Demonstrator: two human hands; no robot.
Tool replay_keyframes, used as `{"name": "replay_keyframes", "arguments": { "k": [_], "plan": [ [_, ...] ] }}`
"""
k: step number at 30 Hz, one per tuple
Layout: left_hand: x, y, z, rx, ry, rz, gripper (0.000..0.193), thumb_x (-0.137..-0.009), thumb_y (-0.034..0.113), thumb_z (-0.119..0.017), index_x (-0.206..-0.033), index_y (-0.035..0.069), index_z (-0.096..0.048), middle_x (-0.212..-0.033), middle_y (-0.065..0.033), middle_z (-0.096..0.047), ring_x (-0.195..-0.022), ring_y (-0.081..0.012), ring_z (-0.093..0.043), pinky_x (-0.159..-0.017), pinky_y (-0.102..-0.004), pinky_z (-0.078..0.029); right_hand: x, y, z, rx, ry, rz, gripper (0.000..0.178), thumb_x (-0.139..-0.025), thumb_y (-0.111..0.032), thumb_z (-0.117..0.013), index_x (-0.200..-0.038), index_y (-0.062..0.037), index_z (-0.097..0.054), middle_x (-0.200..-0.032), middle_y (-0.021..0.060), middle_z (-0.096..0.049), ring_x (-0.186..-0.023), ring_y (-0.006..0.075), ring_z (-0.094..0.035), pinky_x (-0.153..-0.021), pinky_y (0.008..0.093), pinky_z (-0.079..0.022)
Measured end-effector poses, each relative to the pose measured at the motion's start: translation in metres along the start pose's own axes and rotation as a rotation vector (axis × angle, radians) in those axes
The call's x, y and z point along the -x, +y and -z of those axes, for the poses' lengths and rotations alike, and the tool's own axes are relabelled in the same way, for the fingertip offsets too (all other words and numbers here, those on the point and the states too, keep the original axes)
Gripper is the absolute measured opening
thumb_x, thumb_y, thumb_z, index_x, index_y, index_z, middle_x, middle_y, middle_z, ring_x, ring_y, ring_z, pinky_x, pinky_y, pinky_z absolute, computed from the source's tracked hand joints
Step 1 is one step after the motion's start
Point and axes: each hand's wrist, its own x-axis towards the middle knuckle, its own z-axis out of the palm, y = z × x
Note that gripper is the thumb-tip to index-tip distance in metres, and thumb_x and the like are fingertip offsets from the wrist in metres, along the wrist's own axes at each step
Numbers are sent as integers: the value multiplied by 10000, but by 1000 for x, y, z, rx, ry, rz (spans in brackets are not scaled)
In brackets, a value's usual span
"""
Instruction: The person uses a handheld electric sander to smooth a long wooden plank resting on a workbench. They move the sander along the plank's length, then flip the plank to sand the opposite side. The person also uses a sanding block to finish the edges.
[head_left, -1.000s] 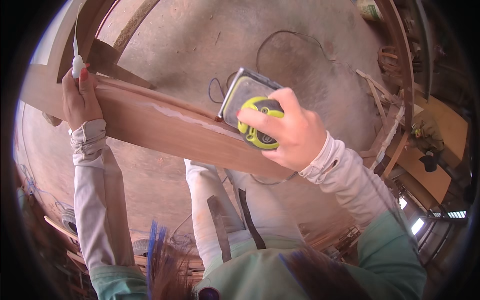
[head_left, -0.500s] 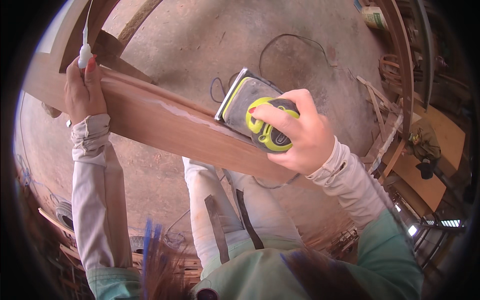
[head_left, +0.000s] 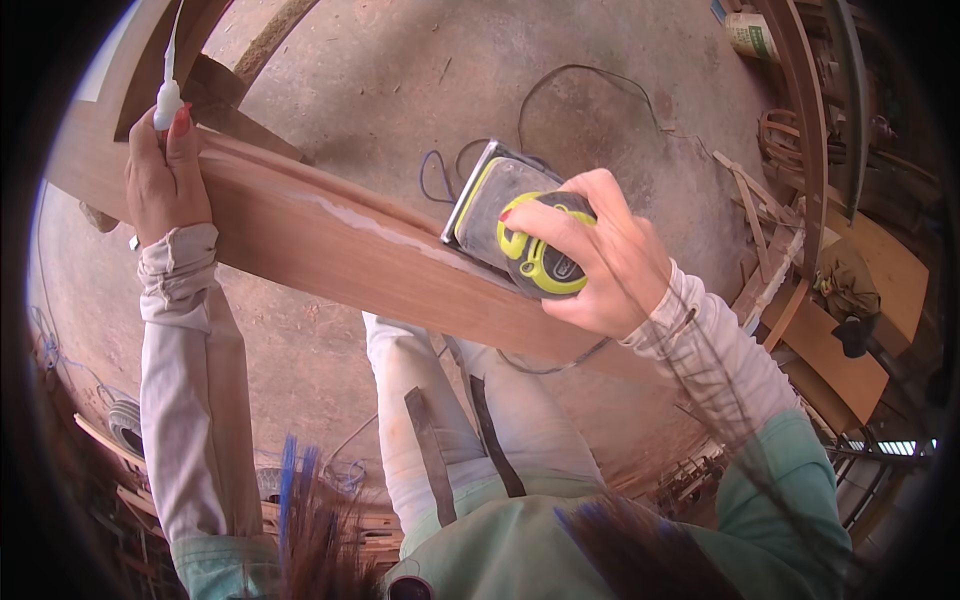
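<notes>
My right hand (head_left: pixel 622 262) is wrapped round the body of a grey and lime-green electric sander (head_left: pixel 545 235). The sander's flat pad is tilted against the upper edge of a brown wooden rail (head_left: pixel 330 258); whether the whole pad touches is hidden. At the rail's left end, my left hand (head_left: pixel 168 185) rests on the wood. Between its thumb and forefinger stands a white nozzle with a long thin tip (head_left: pixel 168 105), its lower part hidden in the hand. A pale whitish streak of filler or glue (head_left: pixel 370 222) runs along the rail's upper edge.
A dark cord (head_left: pixel 590 68) loops over the concrete floor (head_left: pixel 380 90) beyond the rail. Curved wooden parts (head_left: pixel 800 110) and a white bucket (head_left: pixel 750 35) stand at the right. Wooden boards with a dark cloth (head_left: pixel 850 280) lie farther right. My legs (head_left: pixel 410 390) are under the rail.
The sander and my right hand have shifted slightly right along the rail. My left hand stays in place with the nozzle.
</notes>
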Motion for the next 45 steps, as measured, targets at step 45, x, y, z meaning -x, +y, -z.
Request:
{"name": "replay_keyframes", "arguments": {
  "k": [45],
  "plan": [
    [-7, 3, -5, 40, 12, -52, 405, -1025, 377, -511, -1108, -9, -598, -825, -127, -661, -754, -251, -634, -720, -362, -488, -12, -3, -6, -63, -7, -47, 721, -565, -45, -798, -1228, -238, -590, -1090, 130, -495, -841, 329, -655, -685, 404, -597]
  ]
}}
